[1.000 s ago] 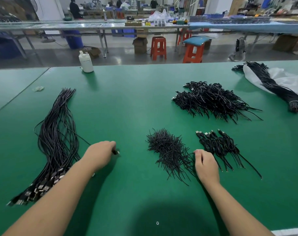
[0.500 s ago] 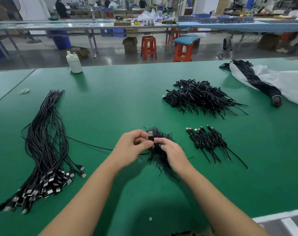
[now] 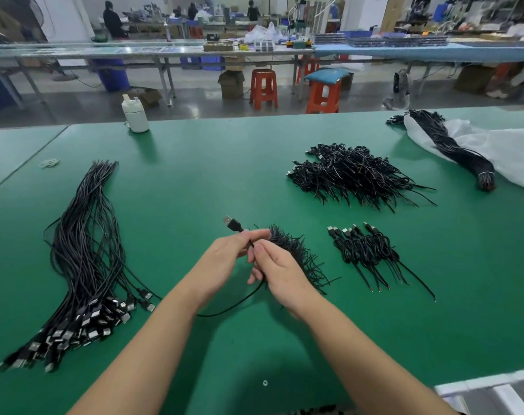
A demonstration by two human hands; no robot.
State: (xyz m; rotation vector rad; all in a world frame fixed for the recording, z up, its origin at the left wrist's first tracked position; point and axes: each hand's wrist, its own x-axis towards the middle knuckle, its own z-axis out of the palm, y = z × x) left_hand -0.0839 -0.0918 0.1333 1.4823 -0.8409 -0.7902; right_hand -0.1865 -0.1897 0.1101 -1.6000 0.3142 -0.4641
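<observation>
1 cable (image 3: 233, 225), both left hand (image 3: 229, 257) and right hand (image 3: 280, 274) pinching it; 1 tie pile (image 3: 301, 254) behind, 1 bottle (image 3: 135, 115).

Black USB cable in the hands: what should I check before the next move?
1. Left hand grips the black USB cable just behind its plug: ok.
2. Right hand pinches the cable just below the left hand: ok.
3. Plug clear of both hands: ok.
4. Cable's tail gathered up: not ok; it trails loose over the green table.
5. Tie held ready in the right hand: cannot tell.
6. Pile of short black ties close behind the right hand: ok.
</observation>
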